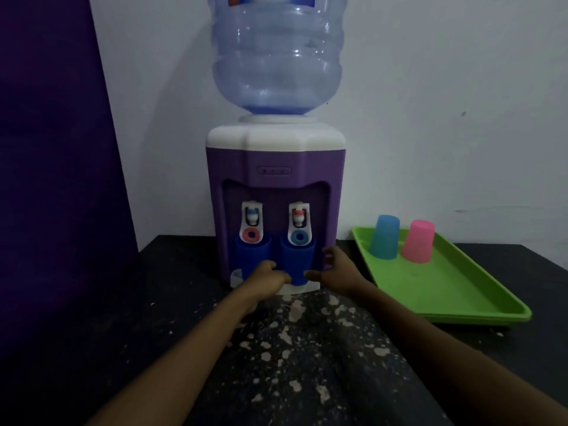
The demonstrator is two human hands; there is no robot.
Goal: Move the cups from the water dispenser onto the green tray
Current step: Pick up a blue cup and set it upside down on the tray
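Left hand (270, 276) curled at base of left dark-blue cup (252, 253), grip unclear, fingers hidden. Right hand (327, 267) spread, beside right dark-blue cup (297, 259), contact hard to tell. Both cups under dispenser (275, 179) taps. Green tray (445, 290) right of right hand, holding inverted light-blue cup (384, 237) and pink cup (418, 241).

Bottle (276, 53) top's cut off by the upper edge. My left grip (270, 276) covers the base of the left blue cup (252, 256); can't tell if fingers touch the right blue cup (297, 259). Both forearms run out the bottom edge. Dim, dispenser (275, 167) lights too small to read.
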